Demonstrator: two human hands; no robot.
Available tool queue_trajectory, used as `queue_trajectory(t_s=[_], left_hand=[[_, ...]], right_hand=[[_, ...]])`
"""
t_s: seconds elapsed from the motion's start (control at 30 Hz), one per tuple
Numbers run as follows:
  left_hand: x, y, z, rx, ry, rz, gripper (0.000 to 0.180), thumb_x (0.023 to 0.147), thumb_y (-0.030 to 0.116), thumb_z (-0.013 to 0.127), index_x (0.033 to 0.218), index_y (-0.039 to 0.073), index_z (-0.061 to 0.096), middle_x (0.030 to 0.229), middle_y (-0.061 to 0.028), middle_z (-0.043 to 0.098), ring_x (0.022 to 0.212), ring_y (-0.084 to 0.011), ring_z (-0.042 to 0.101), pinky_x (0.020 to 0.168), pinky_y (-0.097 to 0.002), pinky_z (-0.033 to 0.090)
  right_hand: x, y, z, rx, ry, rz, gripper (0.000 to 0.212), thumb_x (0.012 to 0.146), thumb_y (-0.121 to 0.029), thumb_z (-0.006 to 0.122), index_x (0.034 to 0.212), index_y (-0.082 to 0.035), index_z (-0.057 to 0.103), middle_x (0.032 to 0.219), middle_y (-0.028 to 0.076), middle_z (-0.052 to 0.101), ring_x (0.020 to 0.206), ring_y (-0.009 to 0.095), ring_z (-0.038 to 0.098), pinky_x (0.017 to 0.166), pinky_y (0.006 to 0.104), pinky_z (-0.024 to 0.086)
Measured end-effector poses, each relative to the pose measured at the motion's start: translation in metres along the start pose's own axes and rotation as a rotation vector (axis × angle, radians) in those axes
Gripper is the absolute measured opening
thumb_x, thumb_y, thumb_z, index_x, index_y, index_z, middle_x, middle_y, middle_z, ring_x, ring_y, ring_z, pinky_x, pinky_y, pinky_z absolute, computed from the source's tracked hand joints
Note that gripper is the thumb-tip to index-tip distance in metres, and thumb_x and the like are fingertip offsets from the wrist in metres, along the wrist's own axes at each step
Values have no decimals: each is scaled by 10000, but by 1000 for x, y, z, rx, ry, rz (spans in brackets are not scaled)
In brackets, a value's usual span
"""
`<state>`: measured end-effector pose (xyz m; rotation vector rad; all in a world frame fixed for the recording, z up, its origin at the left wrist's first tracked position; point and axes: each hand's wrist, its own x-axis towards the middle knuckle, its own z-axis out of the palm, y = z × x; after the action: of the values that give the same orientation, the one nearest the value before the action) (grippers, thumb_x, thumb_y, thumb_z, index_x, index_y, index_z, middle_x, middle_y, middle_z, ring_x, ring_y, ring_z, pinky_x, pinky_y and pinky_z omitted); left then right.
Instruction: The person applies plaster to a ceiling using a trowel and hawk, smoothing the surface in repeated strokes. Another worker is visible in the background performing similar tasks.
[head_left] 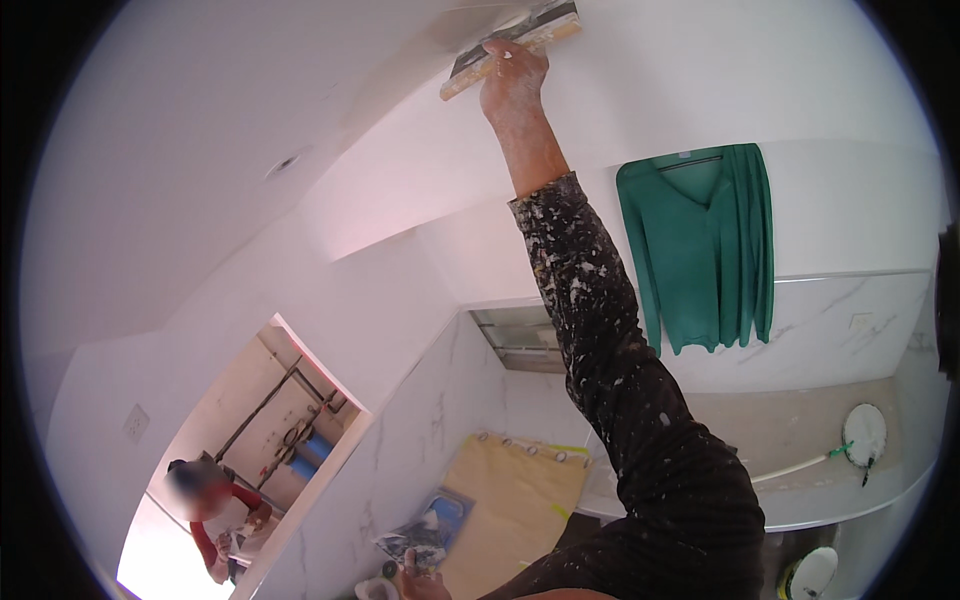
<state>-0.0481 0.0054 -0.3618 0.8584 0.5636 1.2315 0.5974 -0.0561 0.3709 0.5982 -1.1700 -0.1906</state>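
Scraper (553, 33) in right hand (517, 75), fingers seemingly behind

The lower edge crops the left hand (424, 584). A co-worker's blurred head (197, 487) is left of it; the rim cuts a dark object (948, 300) far right.

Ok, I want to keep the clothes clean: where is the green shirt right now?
In the head view, the green shirt hangs against the white wall in the upper right, just right of the raised, spattered dark sleeve.
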Motion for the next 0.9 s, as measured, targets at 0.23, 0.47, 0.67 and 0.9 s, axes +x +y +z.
queue_trajectory(t_s=[0.23,0.47,0.67,0.9], left_hand=[[1,10,-7,-97,117,-38,420,1019,332,409,1347,89,508,1302,-61,541,1218,-213,458,1073,-411,303],[8,0,-8,444,-258,554,447,1006,253,463,1382,12,450,1409,-110,470,1296,-277,423,1111,-487,289],[9,-19,-25,602,-26,284,532,1011,364,416,1440,49,404,1472,-101,425,1368,-247,354,1140,-529,186],[-1,17,23,77,-42,-4,541,1019,405,370,1452,83,408,1475,-64,429,1365,-231,348,1136,-477,177]], right_hand=[[-60,-4,158,-146,390,187,384,778,113,579,1116,-46,489,983,21,516,883,144,524,756,287,482],[-134,6,217,-263,276,349,297,825,58,595,1092,-25,495,907,11,516,795,129,521,704,291,471],[-137,-28,116,-396,240,198,61,857,-3,597,916,-16,598,908,22,616,833,135,598,768,284,499],[-95,10,42,-31,468,290,370,720,64,671,1061,-44,578,967,32,591,940,155,576,918,297,445]])
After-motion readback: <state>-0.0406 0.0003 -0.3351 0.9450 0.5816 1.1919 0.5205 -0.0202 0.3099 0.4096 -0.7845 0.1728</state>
